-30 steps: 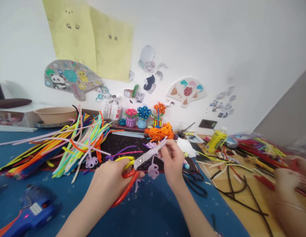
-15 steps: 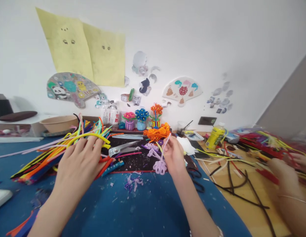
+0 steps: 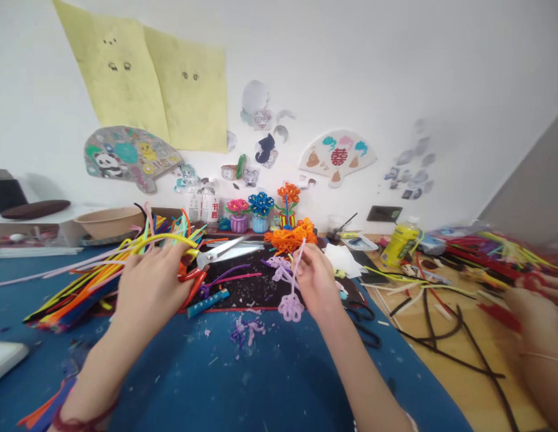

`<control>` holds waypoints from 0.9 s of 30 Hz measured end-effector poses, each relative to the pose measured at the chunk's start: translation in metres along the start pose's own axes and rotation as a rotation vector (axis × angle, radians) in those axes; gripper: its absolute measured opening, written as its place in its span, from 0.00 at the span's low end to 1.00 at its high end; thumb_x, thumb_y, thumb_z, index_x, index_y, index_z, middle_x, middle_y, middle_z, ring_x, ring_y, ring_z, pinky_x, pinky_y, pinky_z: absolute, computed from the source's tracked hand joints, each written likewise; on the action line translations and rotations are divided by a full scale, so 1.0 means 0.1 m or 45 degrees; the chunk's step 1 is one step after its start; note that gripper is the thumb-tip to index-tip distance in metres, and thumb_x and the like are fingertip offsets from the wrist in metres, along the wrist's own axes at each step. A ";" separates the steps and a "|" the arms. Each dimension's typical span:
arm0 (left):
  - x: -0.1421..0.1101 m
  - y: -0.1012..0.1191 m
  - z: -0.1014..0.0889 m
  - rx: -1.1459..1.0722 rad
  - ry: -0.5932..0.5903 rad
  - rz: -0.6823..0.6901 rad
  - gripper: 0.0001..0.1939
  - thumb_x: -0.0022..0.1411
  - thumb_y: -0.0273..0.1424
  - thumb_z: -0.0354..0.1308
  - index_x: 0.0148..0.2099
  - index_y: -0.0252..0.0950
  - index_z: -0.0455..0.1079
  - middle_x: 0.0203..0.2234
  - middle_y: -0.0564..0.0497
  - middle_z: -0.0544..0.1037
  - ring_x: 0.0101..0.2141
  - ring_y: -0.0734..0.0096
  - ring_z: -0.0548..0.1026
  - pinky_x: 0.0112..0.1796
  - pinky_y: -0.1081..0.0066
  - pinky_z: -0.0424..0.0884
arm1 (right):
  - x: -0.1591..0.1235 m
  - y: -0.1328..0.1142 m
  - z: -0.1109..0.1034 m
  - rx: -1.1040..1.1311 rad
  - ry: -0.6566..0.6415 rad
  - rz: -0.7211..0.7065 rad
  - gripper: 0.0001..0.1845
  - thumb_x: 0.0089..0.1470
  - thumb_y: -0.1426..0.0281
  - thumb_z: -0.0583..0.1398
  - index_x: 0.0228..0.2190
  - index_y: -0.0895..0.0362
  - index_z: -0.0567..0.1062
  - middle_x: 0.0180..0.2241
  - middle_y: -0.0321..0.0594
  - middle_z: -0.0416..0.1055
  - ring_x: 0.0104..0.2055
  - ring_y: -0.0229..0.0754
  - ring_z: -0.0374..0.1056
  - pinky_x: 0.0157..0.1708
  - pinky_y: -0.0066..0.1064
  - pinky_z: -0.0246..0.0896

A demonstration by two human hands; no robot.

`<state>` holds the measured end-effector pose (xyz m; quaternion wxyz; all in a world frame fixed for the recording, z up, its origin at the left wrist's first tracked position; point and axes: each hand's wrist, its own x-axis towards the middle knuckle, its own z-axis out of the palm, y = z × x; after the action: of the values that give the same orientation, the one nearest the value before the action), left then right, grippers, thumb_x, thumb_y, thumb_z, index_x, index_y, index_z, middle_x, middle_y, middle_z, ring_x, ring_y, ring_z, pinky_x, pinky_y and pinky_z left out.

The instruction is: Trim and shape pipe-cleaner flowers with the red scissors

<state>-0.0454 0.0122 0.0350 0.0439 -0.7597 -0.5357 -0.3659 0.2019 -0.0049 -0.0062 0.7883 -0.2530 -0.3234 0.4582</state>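
Note:
My right hand point(image 3: 318, 277) pinches the stem of a pale purple pipe-cleaner flower point(image 3: 290, 307), whose looped petals hang below my fingertips. Behind it rests another pale purple looped piece point(image 3: 279, 268). Over the edge of a pipe-cleaner pile, my left hand point(image 3: 150, 285) curls around the red and yellow handles of a pair of scissors point(image 3: 211, 256). The blades point away to the right, slightly parted; my fingers partly cover the handles. A blue patterned stick-like piece point(image 3: 209, 303) lies just beside the scissors, and purple scraps point(image 3: 247, 329) are on the blue mat.
Multicoloured pipe cleaners point(image 3: 94, 282) heap up on the left. Orange looped pieces point(image 3: 291, 236) and small potted pipe-cleaner flowers point(image 3: 261, 210) stand at the back. Black-handled scissors point(image 3: 363, 324), a yellow bottle point(image 3: 399, 243) and another person's hands point(image 3: 537, 312) are on the right.
My left hand and the scissors have moved left, away from the purple flower to the pipe-cleaner pile. The right hand keeps hold of the flower, which hangs in fuller view.

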 end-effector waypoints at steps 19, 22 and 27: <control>-0.29 0.70 0.66 -1.597 -0.358 -0.532 0.14 0.45 0.33 0.66 0.31 0.36 0.65 0.19 0.57 0.72 0.22 0.75 0.71 0.26 0.74 0.67 | -0.21 0.18 0.09 -0.815 -0.275 -0.059 0.11 0.54 0.60 0.60 0.30 0.56 0.75 0.25 0.34 0.71 0.25 0.34 0.63 0.26 0.25 0.59; -0.25 0.64 0.57 -1.598 -0.301 -0.497 0.14 0.46 0.35 0.66 0.32 0.35 0.66 0.19 0.56 0.73 0.22 0.75 0.72 0.26 0.74 0.69 | -0.23 0.16 0.06 -0.792 -0.460 0.259 0.14 0.55 0.58 0.60 0.35 0.55 0.76 0.31 0.37 0.73 0.31 0.36 0.68 0.31 0.26 0.62; -0.20 0.59 0.49 -1.695 -0.227 -0.498 0.16 0.44 0.35 0.67 0.33 0.35 0.67 0.20 0.55 0.74 0.20 0.74 0.72 0.24 0.73 0.70 | -0.31 0.14 0.06 -0.695 -0.842 0.667 0.19 0.55 0.58 0.59 0.44 0.55 0.74 0.36 0.41 0.75 0.33 0.39 0.72 0.33 0.30 0.65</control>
<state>0.0264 -0.0057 0.0060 -0.5416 -0.5419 -0.3261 -0.5538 0.1777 -0.0256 -0.0205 0.4072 -0.3639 -0.5897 0.5950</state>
